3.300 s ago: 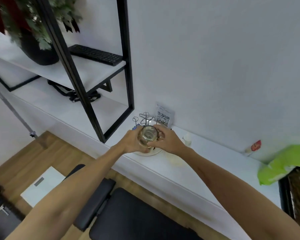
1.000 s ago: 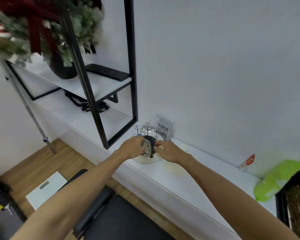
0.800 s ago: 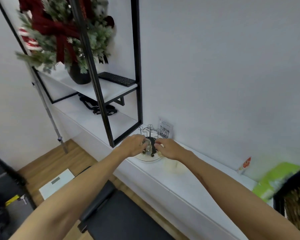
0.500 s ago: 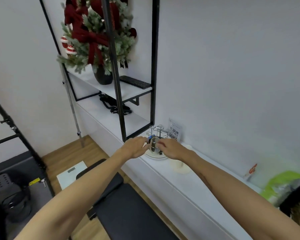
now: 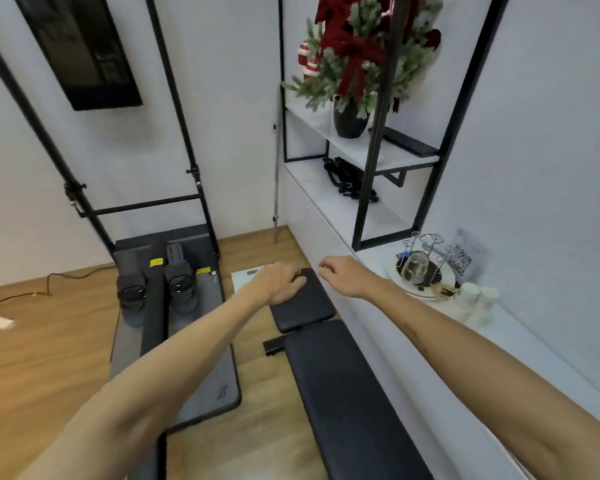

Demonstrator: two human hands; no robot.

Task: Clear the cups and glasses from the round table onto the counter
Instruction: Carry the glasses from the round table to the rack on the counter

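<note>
I find both hands empty, fingers loosely curled: left hand, right hand, frame centre. The glass stands upright on the counter, centre right, nearest my right hand.

Both forearms run out of the bottom edge. The glass on the rack, right of the right hand, is blurred, so how it sits there is unclear. The card print is too small to read. The plant is cut by the top edge.
</note>
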